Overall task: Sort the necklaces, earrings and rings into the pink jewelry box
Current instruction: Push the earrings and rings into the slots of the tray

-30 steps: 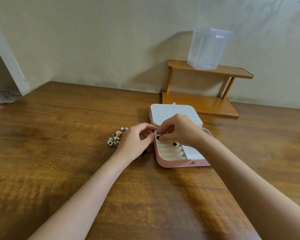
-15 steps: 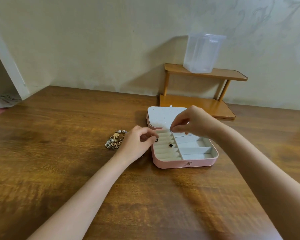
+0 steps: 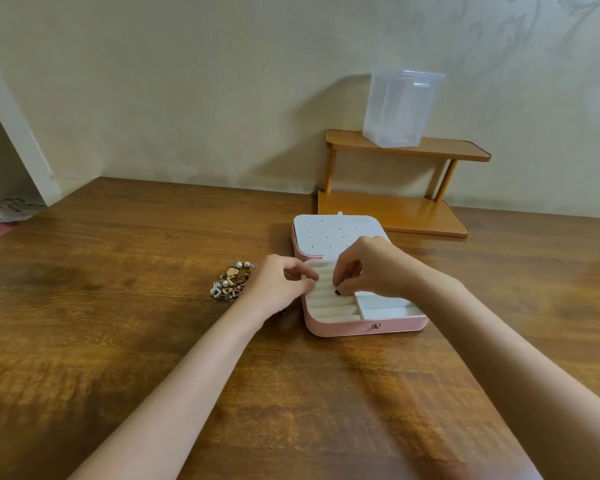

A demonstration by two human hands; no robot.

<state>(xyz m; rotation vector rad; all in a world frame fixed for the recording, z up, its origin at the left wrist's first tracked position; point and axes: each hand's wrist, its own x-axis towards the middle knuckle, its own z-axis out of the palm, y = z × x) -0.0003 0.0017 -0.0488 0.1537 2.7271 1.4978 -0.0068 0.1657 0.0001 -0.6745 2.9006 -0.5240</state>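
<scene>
Open pink jewelry box sits mid-desk, lid panel laid flat behind it. Both hands crowd its left half: left hand at the left rim, right hand over the ring rolls. Jewelry pile lies just left of the left hand. Wooden shelf with clear container blocks the far side, near the wall. Bare desk is wide to the left, front, and right of the box.
</scene>
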